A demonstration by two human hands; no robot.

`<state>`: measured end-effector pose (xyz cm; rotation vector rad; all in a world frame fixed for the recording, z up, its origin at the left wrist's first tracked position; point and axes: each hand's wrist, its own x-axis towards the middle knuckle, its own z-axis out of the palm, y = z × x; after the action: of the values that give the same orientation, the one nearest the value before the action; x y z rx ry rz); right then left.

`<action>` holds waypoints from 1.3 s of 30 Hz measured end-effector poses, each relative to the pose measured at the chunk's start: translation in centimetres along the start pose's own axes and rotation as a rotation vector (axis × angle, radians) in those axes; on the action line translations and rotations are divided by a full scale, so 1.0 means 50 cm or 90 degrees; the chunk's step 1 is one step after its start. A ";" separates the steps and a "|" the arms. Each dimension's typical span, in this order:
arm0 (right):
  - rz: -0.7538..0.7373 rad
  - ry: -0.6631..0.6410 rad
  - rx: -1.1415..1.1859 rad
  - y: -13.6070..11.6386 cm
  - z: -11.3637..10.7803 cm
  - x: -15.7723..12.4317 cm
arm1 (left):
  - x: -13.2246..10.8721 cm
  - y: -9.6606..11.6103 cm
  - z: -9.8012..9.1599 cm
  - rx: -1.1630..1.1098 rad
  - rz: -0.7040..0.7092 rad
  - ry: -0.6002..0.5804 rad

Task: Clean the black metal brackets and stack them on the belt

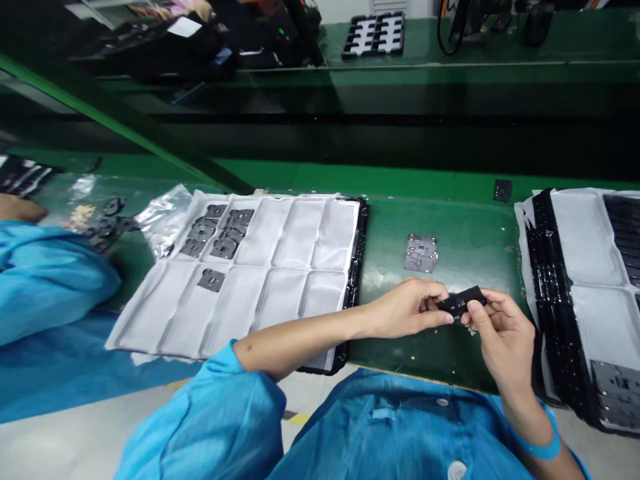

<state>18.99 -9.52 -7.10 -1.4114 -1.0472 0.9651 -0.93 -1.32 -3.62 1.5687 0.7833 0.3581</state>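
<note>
Between my two hands is a small flat black plate (461,302) with little cut-outs, tilted above the green bench. My left hand (417,307) pinches its left end between thumb and fingers. At the opposite end, my right hand (505,330) grips it with the thumb on its face. Just beyond my left hand, dark grey plates (421,253) with small metallic spots lie on the bench. Tiny pale bits (473,329) show under the held plate, too small to name.
To the left, a white-lined compartment tray (285,287) holds several dark plates. Stacked black trays (555,287) stand at right, with more plates. A single black plate (503,191) lies at the back. A clear plastic bag (165,217) and a co-worker's blue sleeve (50,280) are far left.
</note>
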 end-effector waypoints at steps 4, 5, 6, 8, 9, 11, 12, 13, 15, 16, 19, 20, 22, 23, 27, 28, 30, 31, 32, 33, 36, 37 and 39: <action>-0.070 -0.026 -0.066 0.002 0.008 0.002 | 0.003 -0.007 -0.007 0.074 -0.025 -0.031; -0.092 -0.048 -0.085 0.001 0.010 0.003 | 0.003 -0.006 -0.012 0.074 -0.027 -0.038; -0.113 -0.077 -0.102 0.000 0.011 0.004 | 0.003 -0.005 -0.019 0.061 -0.029 -0.037; -0.146 -0.144 -0.133 -0.002 0.014 0.007 | 0.000 -0.003 -0.031 0.013 -0.037 -0.017; -0.157 -0.169 -0.147 -0.002 0.015 0.009 | -0.002 -0.003 -0.036 -0.009 -0.042 -0.008; -0.160 -0.186 -0.164 0.001 0.016 0.011 | -0.006 -0.004 -0.041 -0.032 -0.045 -0.012; -0.149 -0.179 -0.162 0.003 0.016 0.011 | -0.008 -0.006 -0.040 -0.035 -0.043 -0.020; -0.130 -0.168 -0.150 0.005 0.015 0.010 | -0.010 -0.009 -0.038 -0.041 -0.040 -0.020; -0.075 -0.161 -0.105 0.007 0.012 0.006 | -0.015 -0.015 -0.030 -0.076 -0.037 0.025; -0.046 -0.173 -0.081 0.006 0.010 0.003 | -0.017 -0.017 -0.026 -0.101 -0.040 0.063; 0.008 -0.218 -0.062 0.000 0.006 -0.005 | -0.028 -0.019 -0.011 -0.142 -0.053 0.128; 0.008 -0.216 -0.073 -0.003 0.005 -0.008 | -0.032 -0.017 -0.008 -0.125 -0.053 0.116; -0.018 -0.185 -0.101 -0.006 0.006 -0.011 | -0.040 -0.010 -0.005 -0.059 -0.048 0.064; -0.036 -0.168 -0.114 -0.007 0.007 -0.011 | -0.043 -0.006 -0.005 -0.026 -0.046 0.038; -0.042 -0.117 -0.121 -0.008 0.010 -0.011 | -0.050 0.002 -0.007 -0.020 -0.052 -0.002; -0.027 -0.101 -0.112 -0.009 0.009 -0.011 | -0.050 0.001 -0.006 -0.044 -0.057 0.000; -0.006 -0.083 -0.087 -0.013 0.008 -0.010 | -0.051 -0.002 -0.001 -0.091 -0.061 0.018; -0.001 -0.084 -0.072 -0.014 0.008 -0.010 | -0.052 -0.004 0.002 -0.108 -0.059 0.032; 0.001 -0.092 -0.056 -0.016 0.008 -0.010 | -0.052 -0.006 0.006 -0.118 -0.055 0.046; 0.003 -0.103 -0.039 -0.017 0.008 -0.010 | -0.052 -0.007 0.009 -0.124 -0.049 0.057; 0.019 -0.126 0.001 -0.018 0.010 -0.010 | -0.050 -0.006 0.016 -0.114 -0.040 0.067; 0.025 -0.128 0.009 -0.017 0.010 -0.011 | -0.050 -0.005 0.018 -0.105 -0.037 0.068; 0.035 -0.122 0.018 -0.013 0.011 -0.012 | -0.049 -0.001 0.019 -0.080 -0.029 0.068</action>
<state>18.22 -9.91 -6.50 -1.3503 -1.1354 1.1691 -2.09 -3.66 -3.32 1.4213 0.8618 0.4525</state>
